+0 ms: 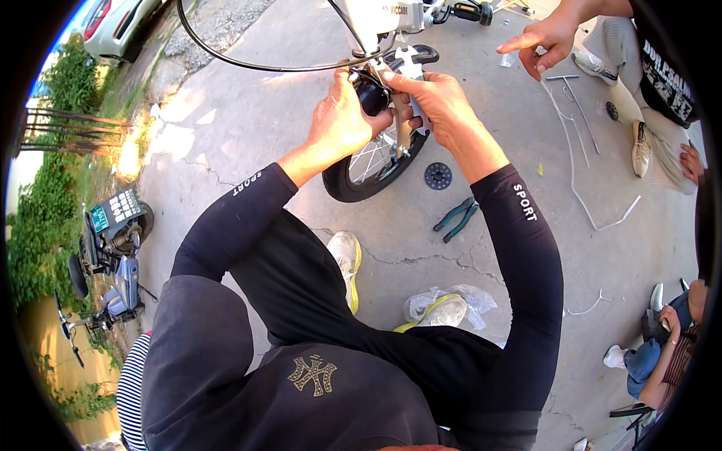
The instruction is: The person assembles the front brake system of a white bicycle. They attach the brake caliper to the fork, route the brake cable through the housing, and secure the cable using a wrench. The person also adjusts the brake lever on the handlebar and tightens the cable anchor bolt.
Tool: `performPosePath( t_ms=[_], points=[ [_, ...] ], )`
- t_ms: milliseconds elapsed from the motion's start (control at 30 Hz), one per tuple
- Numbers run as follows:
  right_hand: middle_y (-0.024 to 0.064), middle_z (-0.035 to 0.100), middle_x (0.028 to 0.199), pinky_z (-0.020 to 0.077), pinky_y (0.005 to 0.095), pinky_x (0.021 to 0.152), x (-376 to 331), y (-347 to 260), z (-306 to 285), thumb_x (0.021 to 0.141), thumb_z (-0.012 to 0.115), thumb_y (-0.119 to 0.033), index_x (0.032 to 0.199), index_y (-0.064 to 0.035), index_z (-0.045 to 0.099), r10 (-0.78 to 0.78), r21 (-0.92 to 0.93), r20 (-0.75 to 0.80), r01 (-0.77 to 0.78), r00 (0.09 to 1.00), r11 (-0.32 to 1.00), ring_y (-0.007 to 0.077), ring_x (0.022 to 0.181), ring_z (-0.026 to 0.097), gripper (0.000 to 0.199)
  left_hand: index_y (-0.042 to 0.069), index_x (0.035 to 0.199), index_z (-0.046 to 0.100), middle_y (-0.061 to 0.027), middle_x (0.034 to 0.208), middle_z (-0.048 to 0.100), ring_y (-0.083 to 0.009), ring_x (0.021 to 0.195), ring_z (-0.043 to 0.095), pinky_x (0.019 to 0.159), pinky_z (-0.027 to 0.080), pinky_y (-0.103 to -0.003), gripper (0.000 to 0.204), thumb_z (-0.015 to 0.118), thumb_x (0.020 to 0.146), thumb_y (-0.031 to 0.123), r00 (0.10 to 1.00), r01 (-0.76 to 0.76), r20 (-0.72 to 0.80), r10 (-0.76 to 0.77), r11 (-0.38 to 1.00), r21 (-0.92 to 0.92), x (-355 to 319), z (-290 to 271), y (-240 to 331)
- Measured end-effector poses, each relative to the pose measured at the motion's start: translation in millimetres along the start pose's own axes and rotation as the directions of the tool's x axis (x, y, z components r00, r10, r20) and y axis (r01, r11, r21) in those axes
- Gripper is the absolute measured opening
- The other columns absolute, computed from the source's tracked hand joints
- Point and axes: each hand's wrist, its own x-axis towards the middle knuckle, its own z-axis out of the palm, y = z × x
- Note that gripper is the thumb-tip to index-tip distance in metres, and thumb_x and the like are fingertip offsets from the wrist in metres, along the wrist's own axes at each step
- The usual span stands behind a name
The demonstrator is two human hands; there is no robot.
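Both my hands are at the front of a small bike, over its spoked wheel with a black tyre (350, 189). My left hand (340, 122) is closed around a black rounded part (371, 93) just above the wheel, thumb toward the fork. Close beside it, my right hand (442, 105) grips a flat silvery spanner with notched edges (408, 63). Its fingertips reach in next to the fork leg (403, 135). Fingers hide the exact spot where spanner and bike meet. The white frame (368, 28) rises above my hands.
A black cable (226, 59) loops across the upper left. On the concrete lie a perforated black disc (438, 176), green-handled pliers (456, 219), a bent white strip (574, 177) and clear plastic wrap (474, 301). Another person's hand (549, 41) points from the upper right. A parked scooter (120, 278) stands left.
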Motion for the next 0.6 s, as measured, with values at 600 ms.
performPosePath(
  t_ms=[600],
  points=[
    [-0.0026,0.057,0.069,0.046,0.0218,0.049,-10,-13,-24,0.096,0.067,-0.031,0.095,-0.0023,0.066,-0.013,-0.446,0.117,0.064,0.993,0.893,0.0075,0.058,0.058,0.029,-0.002,0.145,0.022,-0.0295,0.121,0.06,-0.0453,0.108,0.065,0.092,0.053,-0.049,0.097,0.079,0.077,0.037,0.999,-0.04,-0.016,0.04,0.999,-0.025,-2,2,-4]
  ],
)
